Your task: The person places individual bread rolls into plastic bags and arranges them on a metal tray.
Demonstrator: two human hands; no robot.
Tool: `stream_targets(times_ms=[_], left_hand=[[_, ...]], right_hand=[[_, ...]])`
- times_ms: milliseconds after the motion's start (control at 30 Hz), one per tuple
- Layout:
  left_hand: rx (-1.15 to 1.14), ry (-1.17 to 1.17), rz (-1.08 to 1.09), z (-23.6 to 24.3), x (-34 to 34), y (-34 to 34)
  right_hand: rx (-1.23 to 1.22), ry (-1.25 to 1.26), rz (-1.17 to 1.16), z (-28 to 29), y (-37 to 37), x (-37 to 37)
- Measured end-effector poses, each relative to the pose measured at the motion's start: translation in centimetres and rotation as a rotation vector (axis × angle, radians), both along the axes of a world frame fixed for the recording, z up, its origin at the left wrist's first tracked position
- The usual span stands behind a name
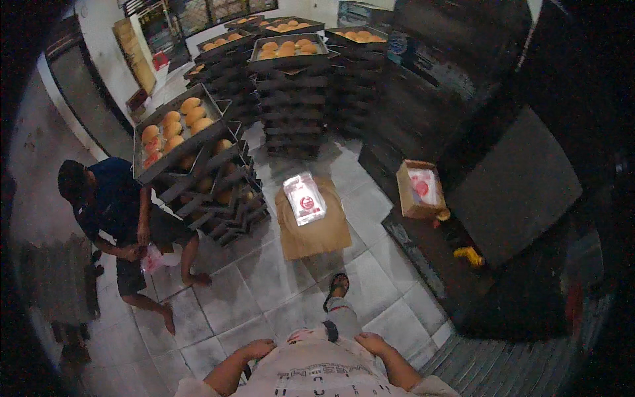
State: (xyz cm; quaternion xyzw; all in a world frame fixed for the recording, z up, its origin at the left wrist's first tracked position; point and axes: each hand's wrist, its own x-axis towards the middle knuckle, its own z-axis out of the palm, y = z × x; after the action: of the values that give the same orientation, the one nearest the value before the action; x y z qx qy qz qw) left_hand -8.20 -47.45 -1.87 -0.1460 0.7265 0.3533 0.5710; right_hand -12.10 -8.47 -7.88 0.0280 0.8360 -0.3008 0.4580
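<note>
My left hand (pixel 259 349) rests low beside the hem of my light printed shirt (pixel 324 364). On the other side of the shirt is my right hand (pixel 372 343), at about the same height. Nothing shows in either hand, but the fingers are too dim and small to tell how they are held. Ahead on the tiled floor lies a flat brown cardboard piece (pixel 317 239). A stack of clear plastic bags with a red print (pixel 305 200) lies on it, out of reach of both hands.
At left a person (pixel 112 205) holds a plastic bag (pixel 152 259) beside stacked dark trays; the top tray (pixel 173 155) carries several buns. More tray stacks (pixel 291 106) stand behind. At right an open cardboard box (pixel 415 210) holds plastic bags, near a yellow-handled object (pixel 468 257).
</note>
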Motion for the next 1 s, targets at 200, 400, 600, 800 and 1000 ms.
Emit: stream_targets(times_ms=[200,400,600,800,1000], left_hand=[[-0.119,0.161,0.063,0.8,-9.5,-0.1],[-0.146,0.132,0.114,8.1,-18.6,-0.1],[-0.123,0.136,0.042,8.0,-29.2,-4.1],[-0.011,0.137,-0.024,0.6,-40.7,-12.7],[0.160,0.061,0.030,-1.0,-46.9,-18.0]], right_hand=[[-0.099,-0.082,0.109,1.6,0.0,-16.5],[-0.227,-0.042,0.159,-2.4,0.0,-22.8],[-0.247,-0.391,0.107,0.3,-3.3,-31.4],[-0.115,-0.388,-0.006,-0.9,-9.3,-38.9],[0.055,-0.282,0.034,6.9,-13.9,-45.7]])
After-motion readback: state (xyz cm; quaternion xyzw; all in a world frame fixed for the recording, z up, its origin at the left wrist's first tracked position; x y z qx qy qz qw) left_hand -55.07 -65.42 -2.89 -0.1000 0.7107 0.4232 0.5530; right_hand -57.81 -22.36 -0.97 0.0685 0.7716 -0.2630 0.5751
